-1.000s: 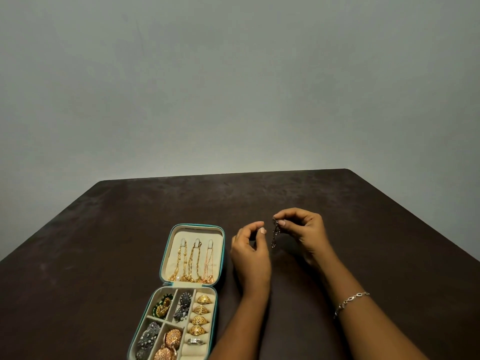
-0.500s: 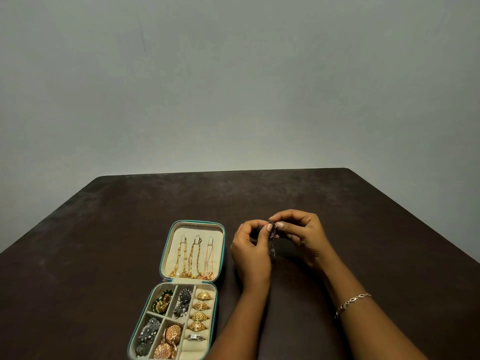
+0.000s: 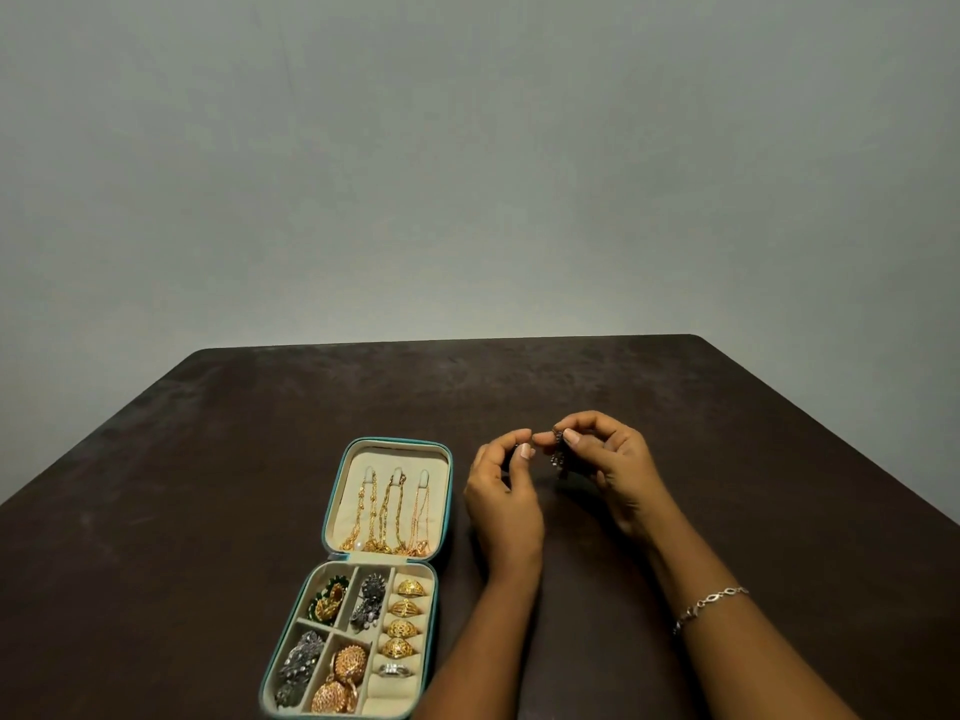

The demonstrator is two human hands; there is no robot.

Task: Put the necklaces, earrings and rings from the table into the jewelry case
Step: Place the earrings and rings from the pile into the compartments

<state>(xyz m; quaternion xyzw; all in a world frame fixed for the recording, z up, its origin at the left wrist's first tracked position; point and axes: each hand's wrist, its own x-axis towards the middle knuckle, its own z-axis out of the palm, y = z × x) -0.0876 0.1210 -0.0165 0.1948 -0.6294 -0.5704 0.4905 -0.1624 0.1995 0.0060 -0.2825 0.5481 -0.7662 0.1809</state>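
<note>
Dark earring (image 3: 558,456) pinched in right hand (image 3: 618,470) fingers; left hand (image 3: 501,498) fingers curled, grasp unclear; teal case (image 3: 397,440) open beside.

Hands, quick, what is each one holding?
Left hand: fingers curled, cannot tell if holding anything.
Right hand: pinching a dark earring.

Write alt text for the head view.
The right hand pinches a dark earring above a dark table, the left hand curled close beside it. Left of them lies an open teal jewelry case holding gold necklaces, earrings and rings.
</note>
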